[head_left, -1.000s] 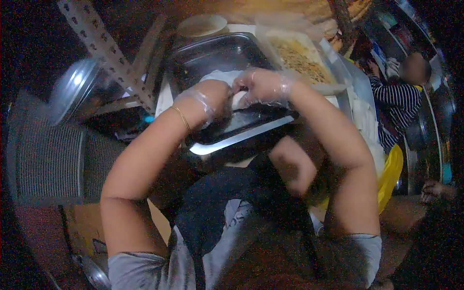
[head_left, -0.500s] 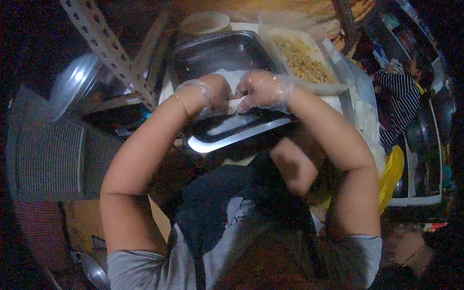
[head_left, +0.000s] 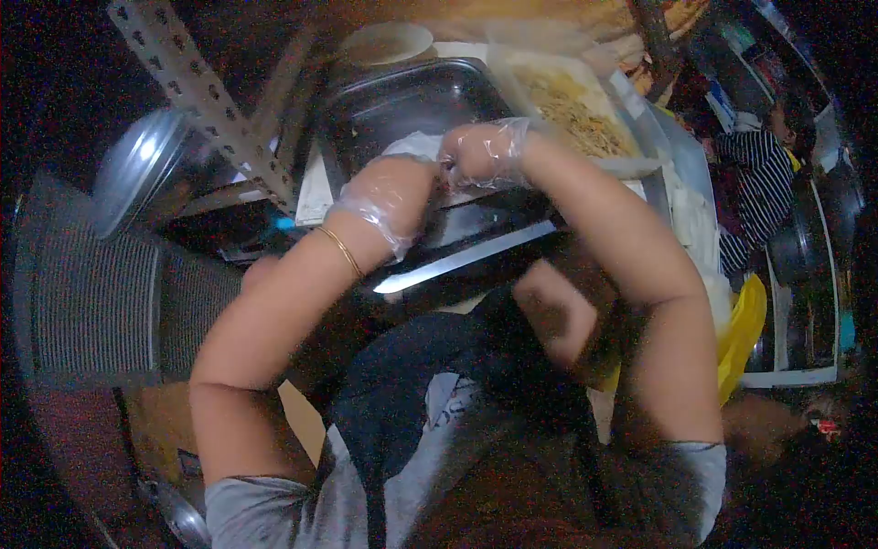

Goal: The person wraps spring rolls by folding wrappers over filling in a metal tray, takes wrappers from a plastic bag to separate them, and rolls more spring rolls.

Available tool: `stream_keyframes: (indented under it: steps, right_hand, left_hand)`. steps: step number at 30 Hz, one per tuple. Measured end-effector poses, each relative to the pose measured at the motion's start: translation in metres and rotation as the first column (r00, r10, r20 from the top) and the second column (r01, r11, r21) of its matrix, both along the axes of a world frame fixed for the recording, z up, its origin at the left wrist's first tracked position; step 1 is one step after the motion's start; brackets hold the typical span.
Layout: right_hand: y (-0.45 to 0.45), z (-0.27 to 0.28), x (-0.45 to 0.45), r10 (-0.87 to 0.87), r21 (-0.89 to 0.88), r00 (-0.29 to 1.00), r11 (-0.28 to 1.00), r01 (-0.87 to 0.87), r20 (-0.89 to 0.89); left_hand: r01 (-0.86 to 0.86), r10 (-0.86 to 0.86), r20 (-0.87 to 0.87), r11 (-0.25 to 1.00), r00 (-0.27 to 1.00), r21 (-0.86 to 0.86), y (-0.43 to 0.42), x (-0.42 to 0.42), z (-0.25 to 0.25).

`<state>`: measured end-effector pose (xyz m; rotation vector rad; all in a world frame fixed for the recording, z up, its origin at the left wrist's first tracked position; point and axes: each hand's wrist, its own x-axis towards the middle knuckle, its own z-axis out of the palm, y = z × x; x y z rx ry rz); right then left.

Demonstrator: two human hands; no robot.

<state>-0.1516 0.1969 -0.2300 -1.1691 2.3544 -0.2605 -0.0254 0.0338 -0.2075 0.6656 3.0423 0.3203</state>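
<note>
Both hands wear clear plastic gloves and meet over a dark metal tray [head_left: 402,96]. My left hand [head_left: 395,188] is closed, its fingers curled against those of the right. Just beside it, my right hand [head_left: 480,153] is also closed, knuckles up. A thin white wrapper [head_left: 416,145] shows behind and between the hands, lying partly over the tray; they appear to pinch its near part, though the fingertips are mostly hidden. Right of the tray is a container with shredded yellowish filling [head_left: 581,119].
A pale round bowl [head_left: 389,41] stands behind the tray. On the left are a perforated metal post [head_left: 197,91] and a large metal lid [head_left: 142,169]. A yellow bag [head_left: 743,334] hangs at the right. Another person in a striped top [head_left: 764,183] is farther right.
My left hand has turned and come nearer, covering the tray's left front corner. The right hand has shifted slightly up and left; the rolled white part between the fingers is now hidden.
</note>
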Motion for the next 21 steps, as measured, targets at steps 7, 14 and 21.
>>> stream_keyframes:
  steps: [7, 14, 21]
  right_hand:
    - [0.008, 0.009, 0.004, -0.07, -0.077, 0.994, 0.995, 0.064, -0.08]
    - [0.015, 0.025, 0.015, 0.1, -0.171, 0.991, 0.979, -0.113, -0.084]
    - [0.012, 0.007, 0.006, 0.021, -0.113, 0.978, 0.993, -0.045, -0.21]
  left_hand:
    - [-0.01, 0.008, 0.038, 0.999, 0.999, 0.042, -0.002, -0.009, 0.002]
    - [-0.044, 0.043, 0.139, 0.999, 0.989, -0.001, -0.008, -0.033, -0.004]
    - [-0.045, 0.042, 0.041, 0.996, 0.998, 0.079, -0.01, -0.03, -0.01]
